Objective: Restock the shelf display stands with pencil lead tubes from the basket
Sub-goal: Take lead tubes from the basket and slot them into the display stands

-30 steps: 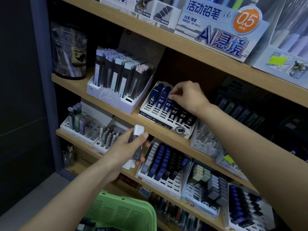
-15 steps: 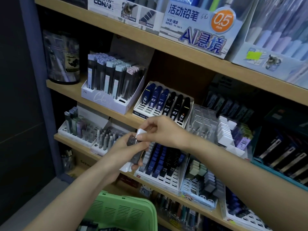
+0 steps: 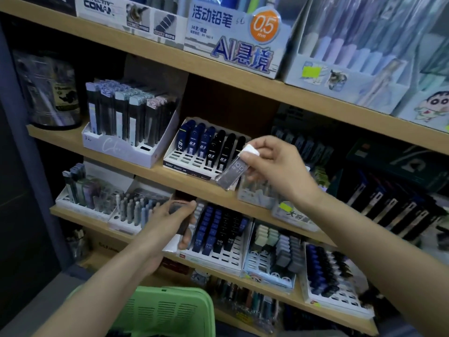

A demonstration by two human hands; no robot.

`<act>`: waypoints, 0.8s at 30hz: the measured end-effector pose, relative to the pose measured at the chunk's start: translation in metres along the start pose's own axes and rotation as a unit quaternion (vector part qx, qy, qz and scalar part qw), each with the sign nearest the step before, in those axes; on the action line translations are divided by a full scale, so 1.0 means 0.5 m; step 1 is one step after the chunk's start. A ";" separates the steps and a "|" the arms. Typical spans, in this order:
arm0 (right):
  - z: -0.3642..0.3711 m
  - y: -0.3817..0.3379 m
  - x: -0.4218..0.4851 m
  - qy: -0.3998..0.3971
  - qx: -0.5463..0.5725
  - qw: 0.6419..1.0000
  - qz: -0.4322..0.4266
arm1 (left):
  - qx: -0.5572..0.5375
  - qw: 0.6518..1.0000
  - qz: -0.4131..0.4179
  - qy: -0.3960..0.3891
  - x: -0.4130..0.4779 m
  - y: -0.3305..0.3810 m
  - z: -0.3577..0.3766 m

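1. Lifted away from the left hand since half a second ago, the right hand now sits at 2 o'clock of it. It has drawn one clear, grey-filled pencil lead tube with a white cap out of the bundle.
2. Right hand: thumb and fingertips pinch that tube at its white cap. The body slants down toward 7 o'clock, in front of the white slotted display stand, and is not yet in any slot.
3. Left hand: fingers are curled round the remaining dark lead tubes, at 8 o'clock of the frame, before the lower shelf's stands.
4. For the task, one tube is singled out and, I judge, ready to be slotted. Which stand it belongs in I cannot tell.
5. Counts:
   - Two hands.
   - One tube in the right hand.
   - The left hand's bundle is too hidden to count.
   - Three blue and three black tubes stand in that white stand's back row.
   - One green slatted plastic basket sits at 6 o'clock.
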State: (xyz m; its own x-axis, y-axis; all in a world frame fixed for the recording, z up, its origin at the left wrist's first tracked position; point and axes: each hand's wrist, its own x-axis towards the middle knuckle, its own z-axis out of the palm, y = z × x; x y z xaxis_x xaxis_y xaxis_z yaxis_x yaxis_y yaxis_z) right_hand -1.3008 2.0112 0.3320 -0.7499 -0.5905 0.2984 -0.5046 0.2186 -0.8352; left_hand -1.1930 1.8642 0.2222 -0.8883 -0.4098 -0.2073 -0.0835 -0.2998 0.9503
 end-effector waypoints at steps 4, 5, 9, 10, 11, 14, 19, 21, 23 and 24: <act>-0.092 0.017 -0.017 0.105 -0.046 0.993 -0.041 | -0.014 1.000 -0.018 -0.012 0.003 -0.002 0.053; -0.114 0.024 -0.023 0.138 -0.073 0.986 -0.050 | -0.010 1.000 -0.021 -0.014 0.004 -0.004 0.065; -0.184 0.055 -0.041 0.225 -0.200 0.952 -0.055 | 0.024 0.999 -0.023 -0.019 0.005 -0.013 0.110; -0.196 0.065 -0.042 0.230 -0.224 0.946 -0.051 | 0.035 0.999 -0.021 -0.020 0.005 -0.015 0.119; -0.204 0.074 -0.041 0.228 -0.241 0.942 -0.047 | 0.042 0.999 -0.019 -0.023 0.004 -0.016 0.127; -0.218 0.092 -0.031 0.212 -0.300 0.928 -0.055 | 0.060 0.998 -0.017 -0.032 0.000 -0.017 0.147; -0.223 0.111 -0.002 0.146 -0.360 0.921 -0.036 | 0.055 0.997 -0.024 -0.039 -0.001 -0.008 0.161; -0.224 0.120 0.014 0.115 -0.367 0.923 -0.014 | 0.076 0.996 -0.020 -0.041 -0.002 -0.006 0.160; -0.226 0.126 0.028 0.092 -0.364 0.927 0.003 | 0.088 0.995 -0.019 -0.044 -0.004 -0.004 0.162; -0.228 0.128 0.033 0.087 -0.361 0.928 0.011 | 0.088 0.995 -0.019 -0.044 -0.006 -0.002 0.163</act>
State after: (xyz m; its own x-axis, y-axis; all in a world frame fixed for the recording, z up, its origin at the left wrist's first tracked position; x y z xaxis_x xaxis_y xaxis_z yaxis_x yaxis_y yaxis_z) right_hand -1.3943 2.1039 0.3363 -0.7892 -0.4586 0.4085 -0.5966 0.7304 -0.3327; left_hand -1.2269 1.9360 0.2406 -0.9187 -0.3212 -0.2298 -0.1882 -0.1555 0.9697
